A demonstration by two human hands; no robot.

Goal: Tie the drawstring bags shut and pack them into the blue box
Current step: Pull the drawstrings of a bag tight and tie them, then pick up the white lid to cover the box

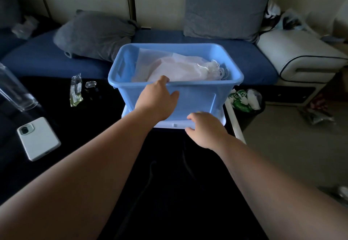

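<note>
I judge the light-blue plastic box point(197, 98), holding soft white drawstring bags point(178, 66), light and rigid: my left hand point(158, 98) hooks its near rim, my right hand point(205, 128) pinches the pale lid point(163, 124) underneath.

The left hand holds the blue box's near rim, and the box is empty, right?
Not empty: the head view shows white drawstring bags lying inside the blue box. The left hand does hold its near rim.
</note>
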